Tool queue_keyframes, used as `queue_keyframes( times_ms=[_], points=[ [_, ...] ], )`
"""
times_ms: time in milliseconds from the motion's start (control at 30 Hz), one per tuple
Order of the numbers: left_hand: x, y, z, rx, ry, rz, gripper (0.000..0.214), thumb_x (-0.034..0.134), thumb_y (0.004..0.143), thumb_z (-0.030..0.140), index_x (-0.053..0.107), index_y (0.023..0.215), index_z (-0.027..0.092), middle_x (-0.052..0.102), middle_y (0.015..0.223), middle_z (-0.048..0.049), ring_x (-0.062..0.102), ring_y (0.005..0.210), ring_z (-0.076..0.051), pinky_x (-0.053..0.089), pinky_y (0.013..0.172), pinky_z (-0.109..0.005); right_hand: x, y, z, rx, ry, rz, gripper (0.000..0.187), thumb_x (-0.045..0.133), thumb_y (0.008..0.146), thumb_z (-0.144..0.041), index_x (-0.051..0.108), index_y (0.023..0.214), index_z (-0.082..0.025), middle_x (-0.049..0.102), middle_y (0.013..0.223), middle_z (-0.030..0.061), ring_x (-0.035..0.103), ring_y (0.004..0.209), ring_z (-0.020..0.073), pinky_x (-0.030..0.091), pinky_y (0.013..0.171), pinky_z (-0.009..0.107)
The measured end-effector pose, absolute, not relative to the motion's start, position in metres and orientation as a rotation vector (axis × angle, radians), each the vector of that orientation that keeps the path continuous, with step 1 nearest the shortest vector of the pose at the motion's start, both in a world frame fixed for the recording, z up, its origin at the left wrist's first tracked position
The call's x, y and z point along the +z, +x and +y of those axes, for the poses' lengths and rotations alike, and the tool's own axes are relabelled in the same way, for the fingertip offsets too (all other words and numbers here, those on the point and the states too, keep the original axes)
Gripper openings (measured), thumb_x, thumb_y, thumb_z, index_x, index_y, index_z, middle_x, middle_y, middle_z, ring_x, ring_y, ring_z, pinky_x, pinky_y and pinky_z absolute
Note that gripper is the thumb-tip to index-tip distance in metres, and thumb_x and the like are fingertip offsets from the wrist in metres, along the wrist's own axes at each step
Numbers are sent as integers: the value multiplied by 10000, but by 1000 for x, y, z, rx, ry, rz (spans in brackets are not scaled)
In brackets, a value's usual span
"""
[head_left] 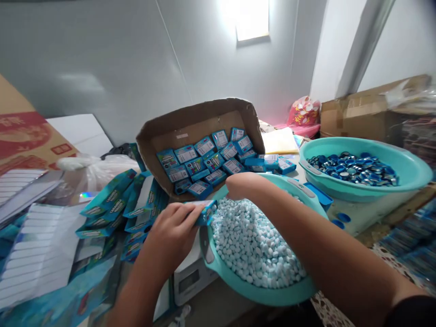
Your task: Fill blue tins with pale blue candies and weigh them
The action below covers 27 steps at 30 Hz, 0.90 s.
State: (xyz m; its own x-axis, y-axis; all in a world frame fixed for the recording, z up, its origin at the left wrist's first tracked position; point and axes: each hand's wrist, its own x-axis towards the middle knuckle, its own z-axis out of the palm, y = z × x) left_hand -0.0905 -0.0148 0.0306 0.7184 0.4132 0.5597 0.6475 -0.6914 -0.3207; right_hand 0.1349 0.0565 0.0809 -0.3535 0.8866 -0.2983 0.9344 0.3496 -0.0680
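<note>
My left hand (177, 225) is closed around a small blue box (206, 213), which it holds at the left rim of a turquoise basin (264, 297). Pale blue and white candies (252, 240) fill much of this basin. Reaching across from the right, my right hand (240, 185) is curled above the basin's far left part, close to the blue box. Its fingers are mostly turned away, and whatever they hold is hidden. Beneath the left side of the basin stands a white scale (192, 277) with a small display.
Behind the basin, a tilted cardboard box (200, 122) holds many blue printed packs. Another turquoise basin (408, 168) at right contains blue and silver round lids (354, 168). Flat blue cartons (109, 204) are stacked at left beside white paper sheets (41, 254).
</note>
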Motion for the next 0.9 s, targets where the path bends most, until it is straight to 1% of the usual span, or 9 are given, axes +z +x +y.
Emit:
queue_keyframes(
  times_ms=[167,300,400,500,600,700,767,833,900],
  points=[
    [20,-97,-15,-729,-2483,-808,448,624,882,93,544,1320,140,644,1121,-108,570,995,-244,489,914,-377,87,131,50,-343,1628,2383,439,635,883,-316,656,1289,-152,665,1225,173,643,1115,329,558,890,394],
    [12,-104,-15,-807,-2476,-861,505,646,873,110,525,1359,172,643,1105,-94,587,998,-236,477,925,-359,91,130,43,-342,1637,2372,405,608,902,-328,676,1257,-145,683,1170,179,661,1068,327,567,850,394],
    [3,-113,-17,-969,-2461,-931,514,667,870,146,532,1363,201,637,1107,-82,606,997,-220,468,936,-335,92,129,40,-338,1633,2368,381,598,913,-319,686,1240,-143,692,1142,174,666,1055,322,562,830,376],
    [-8,-126,-21,-1174,-2415,-1159,395,691,873,263,597,1254,224,629,1102,-69,623,984,-215,475,916,-321,88,127,42,-342,1597,2376,400,588,919,-322,672,1262,-136,696,1133,168,663,1061,321,551,834,365],
    [-20,-141,-20,-1330,-2389,-1541,296,675,870,432,626,1080,229,639,1019,-51,643,891,-211,515,819,-313,82,125,45,-344,1553,2362,401,561,934,-346,674,1257,-138,698,1133,154,663,1055,315,544,831,358],
    [-28,-155,-14,-1381,-2537,-2024,409,669,825,564,606,1042,224,675,950,-51,677,836,-230,558,746,-320,78,121,46,-354,1512,2336,392,557,939,-364,688,1230,-136,693,1156,145,661,1051,310,534,810,342],
    [-29,-162,-11,-1370,-2650,-2255,526,700,759,621,594,1072,211,696,960,-70,695,867,-259,580,759,-344,76,119,46,-355,1486,2334,402,558,942,-379,687,1230,-130,687,1175,143,657,1047,309,525,793,337],
    [-28,-166,-10,-1382,-2692,-2366,619,724,715,643,580,1126,203,697,1037,-98,694,942,-285,589,806,-373,75,118,45,-351,1460,2333,414,555,948,-394,682,1238,-126,683,1188,138,655,1042,306,515,784,336],
    [-25,-168,-10,-1414,-2682,-2403,688,737,704,636,558,1211,208,673,1160,-121,669,1053,-306,581,865,-402,76,117,44,-352,1442,2324,422,559,953,-404,676,1248,-127,685,1189,129,655,1034,300,503,773,331]
  ],
)
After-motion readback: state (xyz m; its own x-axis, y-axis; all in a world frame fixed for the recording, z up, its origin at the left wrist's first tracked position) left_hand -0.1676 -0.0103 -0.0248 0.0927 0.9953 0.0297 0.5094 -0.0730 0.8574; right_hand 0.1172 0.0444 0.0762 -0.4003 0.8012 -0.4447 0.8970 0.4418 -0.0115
